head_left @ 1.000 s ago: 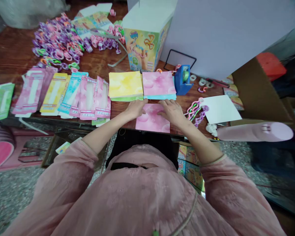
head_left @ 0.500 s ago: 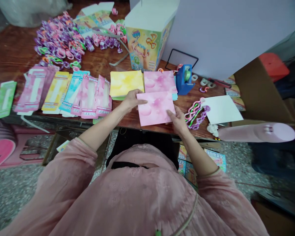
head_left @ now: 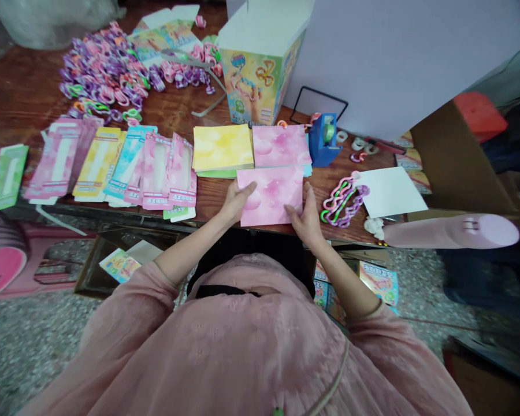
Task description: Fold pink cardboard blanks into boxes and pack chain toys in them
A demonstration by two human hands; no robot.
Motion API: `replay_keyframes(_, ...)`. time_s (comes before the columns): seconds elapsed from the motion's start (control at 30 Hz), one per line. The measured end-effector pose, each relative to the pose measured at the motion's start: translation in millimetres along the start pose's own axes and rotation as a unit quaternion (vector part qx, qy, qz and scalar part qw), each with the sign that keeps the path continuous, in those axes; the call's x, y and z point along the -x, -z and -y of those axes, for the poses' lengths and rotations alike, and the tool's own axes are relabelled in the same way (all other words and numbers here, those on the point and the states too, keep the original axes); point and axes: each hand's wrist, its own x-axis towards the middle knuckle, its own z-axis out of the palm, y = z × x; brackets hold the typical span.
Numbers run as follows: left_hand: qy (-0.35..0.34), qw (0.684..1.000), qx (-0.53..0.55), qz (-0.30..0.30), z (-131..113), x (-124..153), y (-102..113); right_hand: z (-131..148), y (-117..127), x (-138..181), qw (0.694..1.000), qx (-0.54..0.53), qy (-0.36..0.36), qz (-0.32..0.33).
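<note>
I hold a pink marbled card [head_left: 272, 193] by its two lower corners, lifted just over the near edge of the wooden table [head_left: 21, 98]. My left hand [head_left: 234, 201] pinches the left corner, thumb on top. My right hand [head_left: 305, 215] grips the right corner. Just beyond the card lie a pink stack [head_left: 279, 145] and a yellow stack [head_left: 222, 147] of similar cards. A pink-green-purple plastic chain [head_left: 343, 200] lies to the right of my right hand.
Flat window packets [head_left: 112, 164] in pink, yellow, blue and green fan out at left. A pile of purple chain links [head_left: 104, 72] lies behind. An open printed box [head_left: 260, 63], a blue tape dispenser [head_left: 324, 138], a white sheet [head_left: 390, 190] and a brown carton [head_left: 455, 156] stand at back and right.
The pink card lay flat under both hands a second ago. Both hands have picked it up off the table, and both have shifted to its lower corners.
</note>
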Motion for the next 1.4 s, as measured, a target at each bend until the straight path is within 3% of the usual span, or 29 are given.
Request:
replay_keyframes(0.1,0.047,0.999,0.001,0.001,1,-1,2,4,13,6,0.989,0.103,0.103,0.007)
replay_keyframes(0.23,0.099,0.995,0.005,-0.002,-1,-4,-1,9,22,14,0.948,0.178,0.233,0.127)
replay_keyframes(0.37,0.116,0.992,-0.054,-0.012,-1,-10,-5,11,17,16,0.915,0.247,0.259,0.186)
replay_keyframes(0.47,0.044,0.978,-0.203,-0.015,-3,-10,-4,15,13,16,0.901,0.272,0.265,0.211)
replay_keyframes(0.53,-0.032,0.928,-0.370,-0.035,-6,-5,0,18,14,14,0.894,0.276,0.265,0.232)
replay_keyframes(0.6,-0.115,0.841,-0.528,-0.036,-13,4,7,20,17,12,0.888,0.274,0.265,0.257)
replay_keyframes(0.63,-0.155,0.795,-0.587,-0.015,-17,10,11,21,18,11,0.885,0.272,0.264,0.269)
replay_keyframes(0.7,-0.209,0.715,-0.661,0.087,-24,22,19,22,21,7,0.883,0.262,0.258,0.290)
replay_keyframes(0.77,-0.216,0.656,-0.688,0.223,-29,33,25,22,24,1,0.883,0.251,0.251,0.308)
replay_keyframes(0.83,-0.204,0.610,-0.699,0.312,-31,42,26,25,26,-7,0.880,0.244,0.241,0.329)
replay_keyframes(0.9,-0.193,0.578,-0.727,0.317,-32,48,21,30,28,-19,0.875,0.242,0.220,0.357)
replay_keyframes(0.97,-0.170,0.557,-0.761,0.284,-32,47,13,38,30,-34,0.869,0.242,0.184,0.391)
replay_keyframes(1.07,-0.104,0.569,-0.779,0.243,-34,33,1,47,31,-60,0.856,0.254,0.128,0.432)
replay_keyframes(1.17,-0.041,0.630,-0.742,0.227,-38,8,-1,48,28,-83,0.846,0.270,0.104,0.449)
replay_keyframes(1.27,-0.030,0.675,-0.704,0.219,-41,-12,3,40,25,-97,0.840,0.256,0.117,0.464)
replay_keyframes(1.4,-0.030,0.662,-0.713,0.229,-41,-11,8,30,25,-102,0.831,0.207,0.145,0.496)
